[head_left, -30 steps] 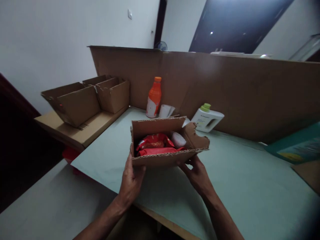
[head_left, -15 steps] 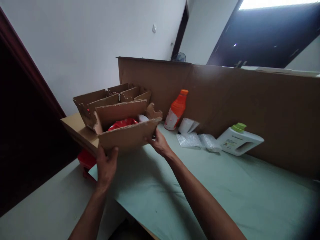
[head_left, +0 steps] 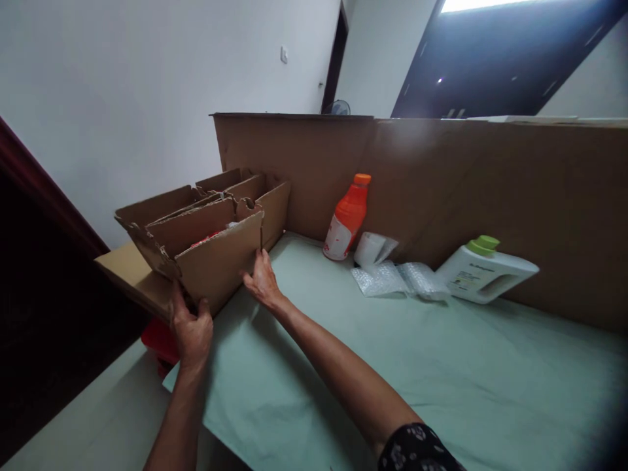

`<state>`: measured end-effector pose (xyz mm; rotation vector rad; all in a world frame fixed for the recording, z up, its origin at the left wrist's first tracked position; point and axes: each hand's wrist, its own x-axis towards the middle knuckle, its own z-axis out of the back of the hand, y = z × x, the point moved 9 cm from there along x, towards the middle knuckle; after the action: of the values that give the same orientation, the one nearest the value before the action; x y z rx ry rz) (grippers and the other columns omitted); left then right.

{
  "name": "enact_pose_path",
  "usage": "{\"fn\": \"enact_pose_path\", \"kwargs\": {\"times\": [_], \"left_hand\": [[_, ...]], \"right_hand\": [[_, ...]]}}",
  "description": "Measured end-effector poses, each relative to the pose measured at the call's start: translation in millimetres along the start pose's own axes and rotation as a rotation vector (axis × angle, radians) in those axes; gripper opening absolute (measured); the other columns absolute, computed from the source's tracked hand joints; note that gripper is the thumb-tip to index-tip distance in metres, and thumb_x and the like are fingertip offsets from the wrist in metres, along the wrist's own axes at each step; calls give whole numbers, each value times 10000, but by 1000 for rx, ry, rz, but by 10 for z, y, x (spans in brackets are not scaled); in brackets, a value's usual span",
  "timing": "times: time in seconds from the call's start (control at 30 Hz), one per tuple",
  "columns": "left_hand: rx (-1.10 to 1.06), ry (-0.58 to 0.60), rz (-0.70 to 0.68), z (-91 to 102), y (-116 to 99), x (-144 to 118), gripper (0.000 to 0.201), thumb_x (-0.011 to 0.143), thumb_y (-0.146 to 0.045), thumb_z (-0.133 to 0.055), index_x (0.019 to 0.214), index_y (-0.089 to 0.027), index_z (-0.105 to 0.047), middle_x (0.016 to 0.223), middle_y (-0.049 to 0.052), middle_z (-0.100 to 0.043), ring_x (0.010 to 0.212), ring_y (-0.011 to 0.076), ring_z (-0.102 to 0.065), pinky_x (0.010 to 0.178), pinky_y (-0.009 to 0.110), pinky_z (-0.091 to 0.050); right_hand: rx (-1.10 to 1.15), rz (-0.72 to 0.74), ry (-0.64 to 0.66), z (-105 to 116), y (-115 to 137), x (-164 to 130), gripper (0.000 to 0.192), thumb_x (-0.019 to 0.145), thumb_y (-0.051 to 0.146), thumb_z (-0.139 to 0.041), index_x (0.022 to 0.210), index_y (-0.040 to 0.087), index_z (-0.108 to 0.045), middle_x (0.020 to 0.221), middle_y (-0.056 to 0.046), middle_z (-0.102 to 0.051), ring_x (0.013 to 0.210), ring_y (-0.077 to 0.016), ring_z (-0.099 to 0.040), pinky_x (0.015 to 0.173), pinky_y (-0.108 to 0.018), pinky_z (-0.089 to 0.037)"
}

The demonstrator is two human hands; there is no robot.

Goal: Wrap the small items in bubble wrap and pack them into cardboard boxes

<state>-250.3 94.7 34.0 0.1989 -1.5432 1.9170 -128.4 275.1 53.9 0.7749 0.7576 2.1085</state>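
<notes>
Between my hands is an open-topped cardboard box (head_left: 223, 258) with torn upper edges, sitting against other cardboard boxes (head_left: 159, 203) at the left end of the table. Something red (head_left: 206, 239) and a bit of white show inside it. My left hand (head_left: 191, 327) grips its near left corner, thumb on the front and fingers partly hidden behind the side. My right hand (head_left: 263, 281) holds the right corner, its fingers around the edge and partly out of sight.
On the pale green cloth (head_left: 314, 333) stand an orange bottle (head_left: 347, 219), a white roll (head_left: 371, 248), bubble wrap (head_left: 387, 279) and a tilted white jug with a green cap (head_left: 483, 271). A cardboard wall (head_left: 441, 190) runs behind. A red object (head_left: 161, 340) lies below the boxes.
Both hands have moved the box left and back, from in front of the other boxes to right up against them. Its red contents show less now. The view has shifted slightly.
</notes>
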Motion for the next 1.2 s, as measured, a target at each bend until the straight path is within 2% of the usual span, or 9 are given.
{"fn": "enact_pose_path", "kwargs": {"times": [0.2, 0.4, 0.5, 0.6, 0.73, 0.87, 1.03, 1.1, 1.2], "left_hand": [[37, -38, 26, -65, 49, -2, 685, 829, -232, -594, 1488, -165, -420, 1435, 187, -543, 1372, 338, -490, 1146, 509, -387], [75, -117, 56, -89, -102, -450, 793, 816, -243, -628, 1518, -68, -303, 1529, 273, -379, 1468, 379, -326, 1204, 574, -272], [60, 46, 26, -269, -313, -766, 745, 868, -308, -586, 1524, -107, -296, 1520, 246, -392, 1441, 354, -370, 1159, 553, -363], [77, 432, -118, -612, -491, -1178, 559, 889, -356, -498, 1381, -92, -510, 1358, 222, -569, 1288, 344, -540, 1069, 525, -468], [232, 746, -487, -787, -589, -1815, 477, 910, -413, -403, 1160, -120, -685, 1325, 211, -619, 1285, 376, -536, 1103, 587, -399], [272, 779, -713, -758, -688, -2241, 557, 924, -494, -342, 1150, -130, -697, 1312, 210, -631, 1246, 371, -564, 1048, 567, -448], [209, 849, -882, -932, -1177, -2868, 607, 932, -511, -318, 1163, -102, -702, 1318, 224, -628, 1242, 383, -567, 1016, 574, -472], [138, 890, -961, -1011, -1372, -3147, 543, 935, -482, -362, 1186, -133, -694, 1336, 198, -630, 1254, 358, -570, 1026, 560, -475], [8, 875, -1054, -1059, -1525, -3371, 435, 920, -437, -452, 1202, -199, -681, 1324, 169, -647, 1233, 348, -596, 983, 559, -510]], "right_hand": [[-55, 87, 141, -254, 12, -111, 759, 825, 243, -645, 1517, 108, -364, 1510, -177, -465, 1368, -278, -474, 1140, -410, -394], [-165, 83, 208, -151, -299, -949, 394, 861, 163, -626, 1253, 126, -647, 1475, -183, -521, 1399, -315, -438, 1157, -498, -341], [-211, 128, 233, 26, -339, -1449, 372, 892, 217, -637, 1262, 178, -648, 1456, -134, -557, 1401, -287, -440, 1166, -471, -325], [-306, 211, 251, 280, -356, -1948, 402, 931, 291, -614, 1324, 208, -605, 1463, -113, -556, 1394, -271, -447, 1155, -448, -335], [-427, 166, 228, 825, -586, -2617, 428, 959, 347, -583, 1368, 222, -563, 1510, -103, -512, 1414, -263, -424, 1149, -427, -337], [-495, -37, 111, 1512, -948, -3309, 447, 958, 369, -595, 1375, 210, -566, 1523, -108, -499, 1429, -253, -406, 1162, -417, -321], [-603, -260, -97, 2301, -1390, -4095, 419, 915, 364, -653, 1313, 238, -626, 1465, -74, -569, 1361, -205, -488, 1124, -361, -367], [-678, -366, -194, 2775, -1612, -4363, 352, 875, 309, -679, 1219, 235, -682, 1393, -79, -627, 1303, -208, -537, 1079, -366, -406], [-788, -537, -393, 3867, -1916, -4756, 319, 837, 178, -637, 1150, 162, -696, 1345, -165, -635, 1286, -272, -531, 1056, -448, -402]]}}
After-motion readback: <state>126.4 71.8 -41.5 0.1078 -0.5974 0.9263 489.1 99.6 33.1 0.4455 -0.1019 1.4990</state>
